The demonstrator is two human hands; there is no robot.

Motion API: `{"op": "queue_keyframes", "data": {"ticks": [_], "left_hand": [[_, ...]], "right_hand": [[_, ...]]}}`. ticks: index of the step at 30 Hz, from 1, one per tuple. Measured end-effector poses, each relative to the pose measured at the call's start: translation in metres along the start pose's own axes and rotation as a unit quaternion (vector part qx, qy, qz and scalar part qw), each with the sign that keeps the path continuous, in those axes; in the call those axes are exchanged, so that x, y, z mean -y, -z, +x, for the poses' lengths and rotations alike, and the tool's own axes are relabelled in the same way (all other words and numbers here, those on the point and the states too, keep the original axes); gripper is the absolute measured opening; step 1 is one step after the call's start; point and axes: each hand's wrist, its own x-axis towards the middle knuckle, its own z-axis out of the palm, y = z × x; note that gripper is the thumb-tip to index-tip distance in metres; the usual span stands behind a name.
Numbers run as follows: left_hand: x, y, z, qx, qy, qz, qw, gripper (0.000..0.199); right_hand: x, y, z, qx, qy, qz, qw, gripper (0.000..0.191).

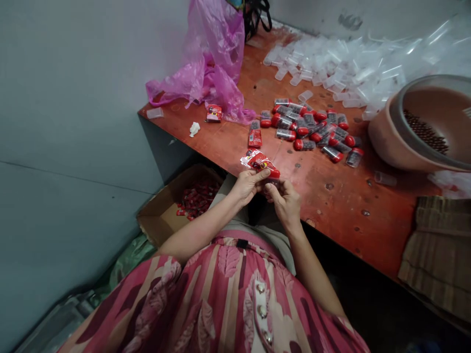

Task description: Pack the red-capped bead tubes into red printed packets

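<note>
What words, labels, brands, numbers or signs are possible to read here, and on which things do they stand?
No text is readable.
Held wrapper: printed, but too small and blurred.
Wrapped tube on the table: small pale print, unreadable.
Red packet by the pink bag: printed, unreadable.

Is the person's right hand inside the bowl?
No, the right hand is beside the left hand, near the front edge of the table, apart from the bowl.

The nearest red packet [253,159] bears black and yellow marks; far right of it, clear tubes [306,145] are red-capped. The table [349,211] is orange-red with dark knots, the far-left bag [217,29] translucent magenta, the near shirt [228,289] pink with cream stripes.
</note>
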Motion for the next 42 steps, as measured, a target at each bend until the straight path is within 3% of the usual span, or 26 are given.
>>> {"op": "queue_keyframes", "data": {"ticks": [5,11,16,21,26,32,38,42], "left_hand": [[-0.003,0.001,0.000,0.013,-0.001,0.020,1.000,0.030],[-0.018,0.001,-0.002,0.107,0.018,0.078,0.991,0.029],[-0.018,-0.003,0.000,0.088,0.001,0.104,0.991,0.034],[-0.008,-0.004,0.000,0.053,-0.011,0.143,0.988,0.038],[-0.002,-0.007,-0.003,0.015,-0.046,0.188,0.981,0.035],[0.001,-0.003,-0.006,-0.019,-0.024,0.077,0.997,0.036],[0.010,0.001,-0.015,0.007,0.031,0.040,0.999,0.035],[0.010,0.018,-0.028,-0.028,0.015,0.025,0.999,0.029]], "right_hand": [[-0.002,0.005,0.003,0.026,0.011,-0.005,1.000,0.025],[0.000,0.017,0.014,0.145,-0.016,0.087,0.985,0.023],[0.005,0.016,0.012,0.046,0.032,-0.010,0.998,0.022],[0.007,0.014,0.011,0.073,-0.047,0.076,0.993,0.025],[0.002,0.012,0.011,-0.012,0.008,-0.002,1.000,0.024],[-0.004,0.010,0.004,0.028,-0.076,0.217,0.973,0.036],[-0.007,0.004,0.002,-0.017,-0.076,0.223,0.972,0.026],[-0.009,-0.008,0.007,0.029,-0.092,0.204,0.974,0.030]]}}
